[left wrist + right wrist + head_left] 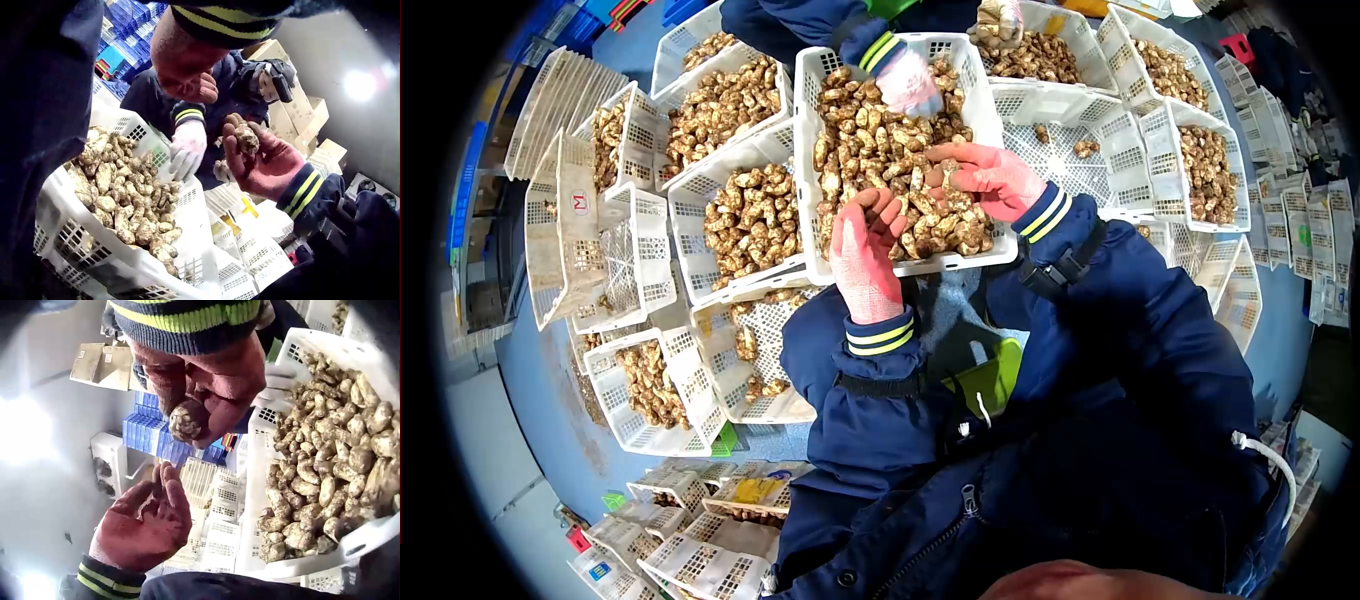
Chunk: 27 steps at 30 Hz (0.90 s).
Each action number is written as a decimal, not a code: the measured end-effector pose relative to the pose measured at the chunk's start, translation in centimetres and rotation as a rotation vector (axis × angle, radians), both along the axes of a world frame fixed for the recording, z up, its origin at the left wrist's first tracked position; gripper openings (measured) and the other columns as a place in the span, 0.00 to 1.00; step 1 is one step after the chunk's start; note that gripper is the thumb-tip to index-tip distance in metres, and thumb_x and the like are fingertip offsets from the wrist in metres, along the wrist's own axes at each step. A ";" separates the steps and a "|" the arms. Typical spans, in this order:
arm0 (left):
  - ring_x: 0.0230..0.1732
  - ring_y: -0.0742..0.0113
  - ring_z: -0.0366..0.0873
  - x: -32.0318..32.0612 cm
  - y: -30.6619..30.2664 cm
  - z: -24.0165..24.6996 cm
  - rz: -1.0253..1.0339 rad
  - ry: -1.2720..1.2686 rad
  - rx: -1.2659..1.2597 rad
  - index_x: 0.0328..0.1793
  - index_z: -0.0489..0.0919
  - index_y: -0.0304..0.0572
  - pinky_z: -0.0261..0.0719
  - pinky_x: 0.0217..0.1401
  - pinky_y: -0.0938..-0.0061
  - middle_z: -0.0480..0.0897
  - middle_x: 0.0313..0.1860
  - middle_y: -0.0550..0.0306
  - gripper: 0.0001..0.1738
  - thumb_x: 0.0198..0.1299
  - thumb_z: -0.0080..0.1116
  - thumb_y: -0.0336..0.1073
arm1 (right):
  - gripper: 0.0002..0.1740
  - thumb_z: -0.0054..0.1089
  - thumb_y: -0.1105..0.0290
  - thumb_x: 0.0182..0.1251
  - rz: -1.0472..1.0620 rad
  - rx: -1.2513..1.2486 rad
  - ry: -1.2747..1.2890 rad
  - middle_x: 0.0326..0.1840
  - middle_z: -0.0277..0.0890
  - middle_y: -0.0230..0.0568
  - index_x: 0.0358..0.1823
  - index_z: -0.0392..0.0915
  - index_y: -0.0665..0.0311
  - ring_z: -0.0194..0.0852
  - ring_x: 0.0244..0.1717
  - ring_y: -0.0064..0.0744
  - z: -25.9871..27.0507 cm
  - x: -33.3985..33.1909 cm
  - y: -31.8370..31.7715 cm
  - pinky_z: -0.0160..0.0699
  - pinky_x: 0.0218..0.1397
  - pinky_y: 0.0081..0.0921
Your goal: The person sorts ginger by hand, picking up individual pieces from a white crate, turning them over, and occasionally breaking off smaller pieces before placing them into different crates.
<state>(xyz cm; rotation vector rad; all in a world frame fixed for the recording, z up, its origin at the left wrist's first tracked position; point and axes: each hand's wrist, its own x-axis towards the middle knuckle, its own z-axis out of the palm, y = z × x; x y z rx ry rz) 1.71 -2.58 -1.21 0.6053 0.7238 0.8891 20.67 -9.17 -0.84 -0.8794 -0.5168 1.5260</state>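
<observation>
A white plastic crate (807,130) full of dirt-specked, brown-and-cream mushrooms (322,481) stands in front of me. My right hand (995,182), in a reddish glove, pinches one mushroom (247,139) between thumb and fingers above the heap. To its left, my gloved left hand (866,262) hovers over the crate's near edge, palm turned up and fingers loosely bent, holding nothing. In the right wrist view the left hand (147,525) shows its bare palm side, dirt-stained, below the held mushroom (189,422).
Across the crate, another person's pale gloved hand (910,85) reaches onto the mushrooms. More filled crates stand around, such as one at the left (685,215). A crate at the right (1135,150) holds only a few mushrooms. Crates are stacked at the lower left (710,565).
</observation>
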 end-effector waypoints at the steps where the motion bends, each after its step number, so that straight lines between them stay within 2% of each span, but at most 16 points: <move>1: 0.47 0.58 0.74 0.0 0.0 0.0 0.004 0.006 -0.001 0.51 0.68 0.33 0.73 0.52 0.66 0.74 0.47 0.46 0.21 0.63 0.44 0.45 | 0.25 0.52 0.75 0.59 0.004 0.009 0.018 0.50 0.71 0.50 0.59 0.61 0.73 0.71 0.51 0.38 0.1 0.1 0.0 0.69 0.55 0.29; 3: 0.47 0.58 0.74 0.1 -0.1 0.1 0.006 0.013 -0.003 0.51 0.68 0.33 0.73 0.52 0.66 0.74 0.47 0.46 0.21 0.63 0.44 0.45 | 0.25 0.53 0.75 0.59 -0.014 0.014 0.005 0.48 0.72 0.48 0.59 0.61 0.72 0.72 0.49 0.36 0.2 0.2 0.0 0.70 0.54 0.29; 5: 0.41 0.62 0.76 0.1 -0.1 0.2 0.049 -0.011 -0.016 0.49 0.71 0.32 0.76 0.46 0.71 0.76 0.42 0.48 0.19 0.64 0.45 0.44 | 0.24 0.52 0.76 0.59 -0.049 -0.009 -0.017 0.47 0.73 0.47 0.59 0.62 0.72 0.72 0.48 0.35 0.0 0.3 0.1 0.70 0.54 0.29; 8: 0.44 0.61 0.75 0.3 0.2 -0.2 0.018 0.113 -0.061 0.50 0.70 0.33 0.75 0.46 0.70 0.76 0.45 0.48 0.21 0.63 0.47 0.45 | 0.23 0.51 0.77 0.58 -0.120 -0.055 -0.111 0.47 0.73 0.45 0.57 0.64 0.72 0.72 0.49 0.35 0.3 0.0 0.2 0.70 0.54 0.27; 10: 0.47 0.63 0.73 0.6 -0.4 -0.9 -0.067 0.147 -0.151 0.55 0.67 0.42 0.74 0.46 0.68 0.73 0.48 0.55 0.23 0.60 0.50 0.48 | 0.25 0.53 0.73 0.58 -0.039 -0.026 -0.523 0.48 0.73 0.42 0.59 0.63 0.71 0.72 0.48 0.31 0.0 -0.7 0.5 0.69 0.52 0.23; 12: 0.46 0.64 0.73 1.2 -0.9 -1.3 -0.108 0.099 -0.288 0.58 0.65 0.43 0.73 0.48 0.67 0.75 0.46 0.54 0.25 0.60 0.50 0.49 | 0.29 0.55 0.69 0.57 0.081 -0.062 -0.755 0.50 0.71 0.45 0.61 0.60 0.68 0.70 0.50 0.31 0.0 -2.1 1.1 0.68 0.53 0.22; 13: 0.47 0.65 0.73 1.1 -0.8 -1.3 -0.195 0.032 -0.314 0.56 0.67 0.44 0.73 0.50 0.66 0.76 0.46 0.55 0.23 0.61 0.48 0.50 | 0.33 0.57 0.67 0.56 0.076 0.031 -0.712 0.52 0.70 0.47 0.63 0.57 0.66 0.68 0.53 0.30 0.0 -3.2 1.5 0.68 0.53 0.22; 14: 0.47 0.65 0.73 0.9 -0.6 -1.3 -0.197 0.038 -0.314 0.56 0.67 0.44 0.73 0.50 0.66 0.76 0.46 0.55 0.23 0.61 0.48 0.50 | 0.31 0.54 0.67 0.60 0.112 -0.014 -0.484 0.53 0.68 0.47 0.63 0.57 0.68 0.69 0.49 0.29 0.3 -3.8 1.3 0.68 0.53 0.22; 16: 0.48 0.66 0.73 0.3 -0.4 -1.8 -0.174 -0.085 -0.246 0.52 0.69 0.44 0.73 0.50 0.66 0.76 0.45 0.56 0.19 0.62 0.48 0.47 | 0.28 0.51 0.66 0.61 0.060 0.092 -0.544 0.51 0.70 0.44 0.62 0.59 0.68 0.70 0.47 0.27 1.2 -3.6 1.8 0.68 0.51 0.21; 17: 0.46 0.66 0.74 0.0 -0.3 -2.0 -0.145 -0.139 -0.204 0.50 0.70 0.42 0.74 0.49 0.66 0.76 0.44 0.56 0.15 0.62 0.48 0.42 | 0.25 0.49 0.65 0.61 0.148 0.067 -0.837 0.48 0.72 0.41 0.59 0.63 0.69 0.71 0.47 0.26 2.4 -2.6 2.3 0.69 0.51 0.21; 18: 0.46 0.64 0.74 -0.2 -0.3 -2.1 -0.069 -0.187 -0.190 0.52 0.69 0.41 0.74 0.48 0.67 0.76 0.44 0.56 0.15 0.62 0.49 0.39 | 0.22 0.49 0.64 0.60 0.159 -0.061 -0.779 0.44 0.75 0.41 0.54 0.68 0.66 0.72 0.45 0.26 1.2 -2.1 2.4 0.70 0.49 0.21; 20: 0.46 0.63 0.73 -0.2 0.0 -1.4 0.076 -0.181 -0.125 0.52 0.69 0.37 0.73 0.48 0.68 0.74 0.46 0.52 0.16 0.62 0.48 0.38 | 0.18 0.48 0.62 0.58 0.415 -0.044 -1.247 0.39 0.77 0.44 0.49 0.73 0.58 0.75 0.42 0.33 -2.5 -1.0 3.4 0.72 0.45 0.27; 22: 0.48 0.62 0.73 -0.2 -0.4 -0.7 0.108 -0.192 -0.135 0.53 0.68 0.36 0.73 0.49 0.68 0.73 0.49 0.52 0.17 0.62 0.49 0.39 | 0.18 0.48 0.61 0.56 0.901 -0.201 -1.575 0.41 0.76 0.47 0.47 0.74 0.57 0.74 0.44 0.40 -5.2 -1.3 4.0 0.71 0.48 0.34; 24: 0.49 0.62 0.73 -0.3 -0.4 -0.6 0.141 -0.116 -0.108 0.54 0.67 0.37 0.73 0.50 0.67 0.73 0.50 0.51 0.19 0.62 0.49 0.40 | 0.18 0.48 0.63 0.54 0.952 -0.240 -1.747 0.43 0.76 0.47 0.46 0.75 0.56 0.74 0.47 0.42 -8.2 -1.9 3.3 0.70 0.51 0.36; 25: 0.48 0.62 0.73 -0.4 -0.2 -0.8 0.132 -0.102 -0.121 0.56 0.66 0.37 0.73 0.50 0.67 0.72 0.51 0.51 0.20 0.62 0.50 0.41 | 0.18 0.46 0.65 0.55 0.949 -0.143 -1.850 0.44 0.76 0.49 0.48 0.74 0.56 0.73 0.49 0.43 -9.0 -1.9 3.2 0.69 0.52 0.36; 27: 0.47 0.59 0.73 -0.4 -0.1 -1.3 0.098 -0.132 -0.112 0.55 0.66 0.37 0.73 0.50 0.63 0.72 0.50 0.49 0.20 0.61 0.51 0.41 | 0.18 0.44 0.67 0.56 0.858 -0.086 -1.906 0.42 0.76 0.52 0.47 0.72 0.62 0.74 0.46 0.45 -10.0 -1.9 3.0 0.71 0.50 0.37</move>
